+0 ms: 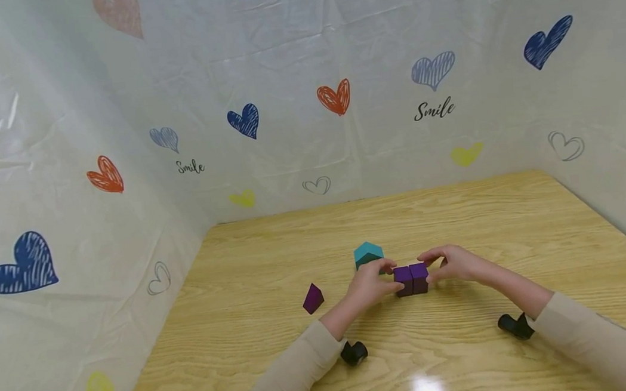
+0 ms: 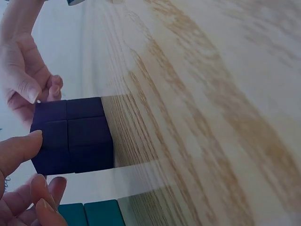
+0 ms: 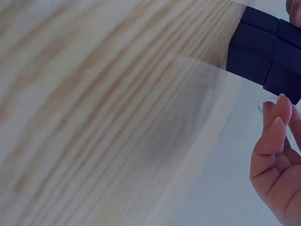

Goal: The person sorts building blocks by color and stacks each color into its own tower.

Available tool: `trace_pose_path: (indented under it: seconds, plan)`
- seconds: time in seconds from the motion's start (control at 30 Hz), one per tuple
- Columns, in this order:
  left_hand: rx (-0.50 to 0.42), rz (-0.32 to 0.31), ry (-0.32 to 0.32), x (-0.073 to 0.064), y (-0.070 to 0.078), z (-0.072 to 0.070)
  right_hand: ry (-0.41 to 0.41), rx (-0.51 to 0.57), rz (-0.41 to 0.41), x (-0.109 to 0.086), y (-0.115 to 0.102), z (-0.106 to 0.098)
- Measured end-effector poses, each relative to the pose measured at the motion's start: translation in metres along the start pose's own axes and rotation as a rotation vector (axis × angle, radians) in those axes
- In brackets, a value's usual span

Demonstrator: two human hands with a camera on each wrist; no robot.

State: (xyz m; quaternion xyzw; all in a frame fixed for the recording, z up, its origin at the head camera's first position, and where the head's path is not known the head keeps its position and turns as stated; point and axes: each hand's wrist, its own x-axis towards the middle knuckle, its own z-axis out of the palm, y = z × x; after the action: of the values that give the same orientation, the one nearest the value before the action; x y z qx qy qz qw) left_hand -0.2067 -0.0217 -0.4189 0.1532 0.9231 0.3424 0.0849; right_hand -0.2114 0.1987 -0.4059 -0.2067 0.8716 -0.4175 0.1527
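Note:
A dark purple block (image 1: 411, 279) built of several cubes stands on the wooden table, with a seam down its front. My left hand (image 1: 371, 284) holds its left side, thumb at the front and curved fingers toward the back. From the other side my right hand (image 1: 453, 264) pinches the block, its thumb low and its forefinger at the top rear edge. The left wrist view shows the purple block (image 2: 75, 134) with crossing seams and the left thumb on its edge. Just behind the left hand sits a teal block (image 1: 368, 254), partly hidden by that hand.
A small magenta angular piece (image 1: 313, 299) lies on the table (image 1: 262, 252) left of the left hand. Black cylindrical devices (image 1: 355, 353) sit by both wrists. A white curtain (image 1: 289, 161) printed with hearts closes off the back and sides.

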Motion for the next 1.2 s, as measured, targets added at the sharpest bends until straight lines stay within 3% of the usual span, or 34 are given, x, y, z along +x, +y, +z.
trace_pose_path:
  seconds: [0.23,0.6,0.9,1.2]
  plan:
    - [-0.011,-0.002,0.002,-0.001,-0.001,0.0,0.035,-0.002,-0.021,-0.004,0.007,0.002]
    - [-0.016,0.023,0.011,-0.001,-0.003,0.0,0.041,0.007,-0.043,-0.002,0.009,0.006]
    - [-0.023,0.007,0.005,-0.001,-0.002,-0.001,0.038,0.0,-0.042,0.0,0.011,0.007]
    - [0.05,0.033,0.011,-0.007,0.001,-0.007,0.043,-0.038,-0.027,-0.005,0.005,0.004]
